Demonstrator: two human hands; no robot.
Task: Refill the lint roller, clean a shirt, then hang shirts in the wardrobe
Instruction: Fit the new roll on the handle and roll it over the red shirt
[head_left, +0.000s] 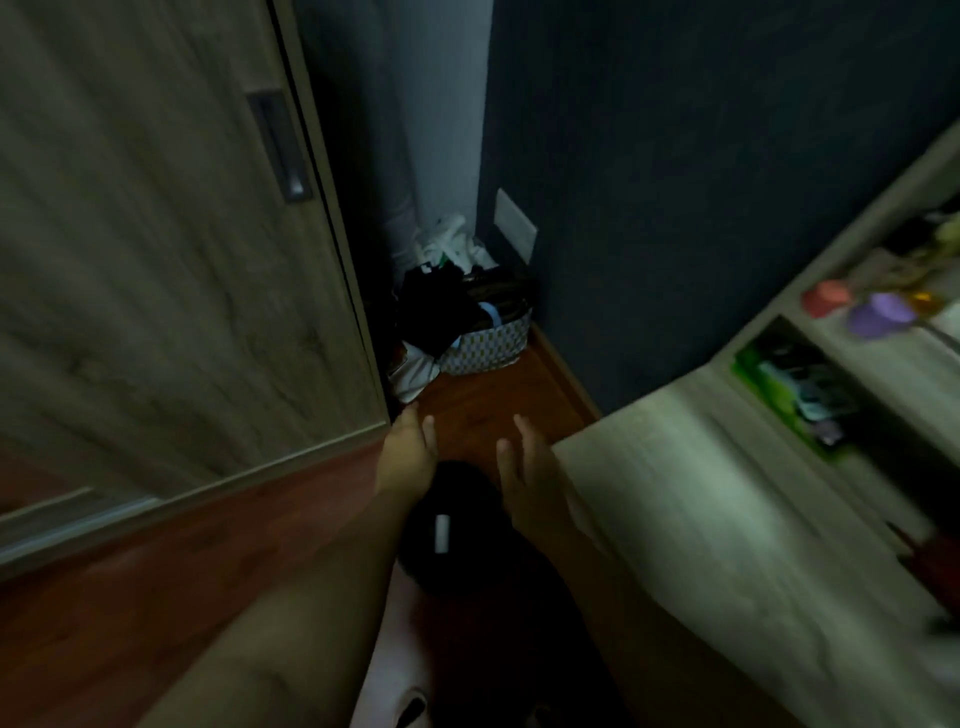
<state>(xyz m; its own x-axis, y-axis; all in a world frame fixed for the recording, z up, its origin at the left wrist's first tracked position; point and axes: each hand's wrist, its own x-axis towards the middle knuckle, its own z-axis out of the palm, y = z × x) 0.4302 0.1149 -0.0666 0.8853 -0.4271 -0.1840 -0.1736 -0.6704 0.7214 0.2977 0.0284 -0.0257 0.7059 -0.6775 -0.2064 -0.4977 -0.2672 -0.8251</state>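
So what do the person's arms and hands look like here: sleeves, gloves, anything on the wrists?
Both are bare. The left hand and its forearm show no sleeve, glove, watch or band up to the frame edge. The right hand is gloveless too, with no ring visible. Its forearm is too dark and blurred to judge.

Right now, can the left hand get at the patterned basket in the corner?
Probably yes, with a lean: the left hand is open and empty, and only bare floor lies between it and the basket.
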